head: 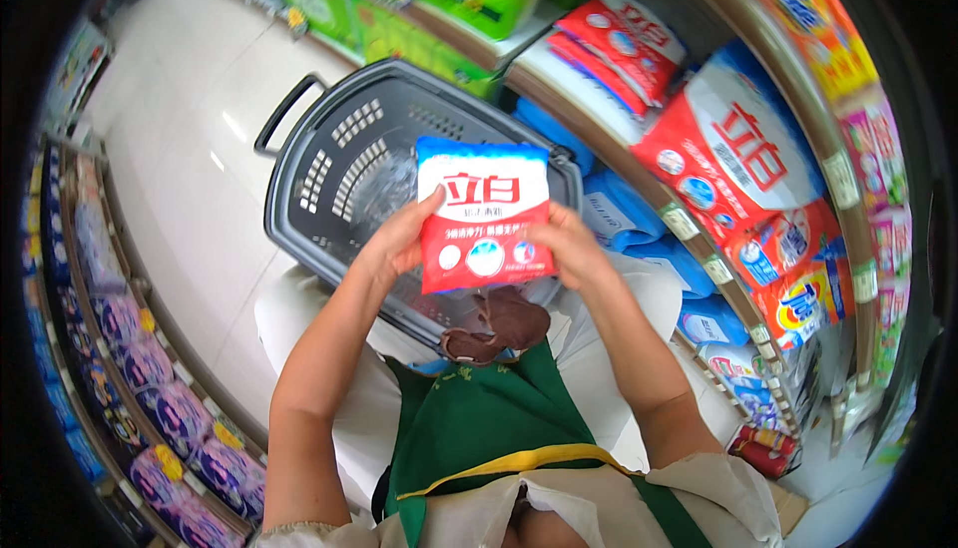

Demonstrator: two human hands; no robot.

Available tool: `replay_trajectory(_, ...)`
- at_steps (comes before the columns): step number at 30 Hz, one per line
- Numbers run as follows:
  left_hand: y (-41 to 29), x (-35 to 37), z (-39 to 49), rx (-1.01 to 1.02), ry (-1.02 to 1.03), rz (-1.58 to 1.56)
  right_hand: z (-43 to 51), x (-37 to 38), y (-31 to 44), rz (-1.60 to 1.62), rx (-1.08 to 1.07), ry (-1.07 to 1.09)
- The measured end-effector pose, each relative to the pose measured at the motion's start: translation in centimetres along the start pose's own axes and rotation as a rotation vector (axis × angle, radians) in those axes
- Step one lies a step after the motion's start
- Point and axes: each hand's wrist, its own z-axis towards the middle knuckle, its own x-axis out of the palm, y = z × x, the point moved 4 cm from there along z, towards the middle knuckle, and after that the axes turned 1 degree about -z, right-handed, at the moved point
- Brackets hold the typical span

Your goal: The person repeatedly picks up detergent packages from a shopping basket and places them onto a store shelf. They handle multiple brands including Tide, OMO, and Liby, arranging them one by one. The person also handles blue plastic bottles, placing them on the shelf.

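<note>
Between both hands is a red, white and blue bag of laundry powder (486,218), its printed front facing up. My left hand (400,241) grips its left side, thumb on the front. The right side is held by my right hand (572,245), thumb also on the front. Below the bag stands a dark grey plastic shopping basket (281,207) with slotted walls. Clear plastic wrapping (385,185) lies inside it. A dark brown cloth (498,327) hangs over the basket's near rim; part of the basket is hidden by the bag.
On the right shelf sit a stack of similar powder bags (625,43), a larger bag (737,144) and an orange Tide bag (804,305). Blue bottles (617,211) stand lower. A basket handle (288,114) sticks out over the tiled floor (179,121). Packaged goods (150,353) line the left shelves.
</note>
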Motion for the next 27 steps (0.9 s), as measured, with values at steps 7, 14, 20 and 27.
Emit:
replay_trajectory(7, -0.4, 5.2, 0.5, 0.044, -0.046, 0.076, -5.3, -1.9, 1.0, 0.051, -0.019, 0.075)
replay_trajectory(14, -11.0, 16.5, 6.7, 0.159, -0.008, 0.394, -3.3, -3.4, 10.6, 0.027, -0.484, -0.076)
replay_trajectory(20, -18.1, 27.3, 14.7, 0.485, 0.173, 0.734, -0.4, -6.6, 16.9, -0.126, -0.817, -0.481)
replay_trajectory(27, -17.4, 23.0, 24.2, 1.142, -0.393, 1.820, 1.1, -6.7, 13.4, -0.778, -1.056, -0.884)
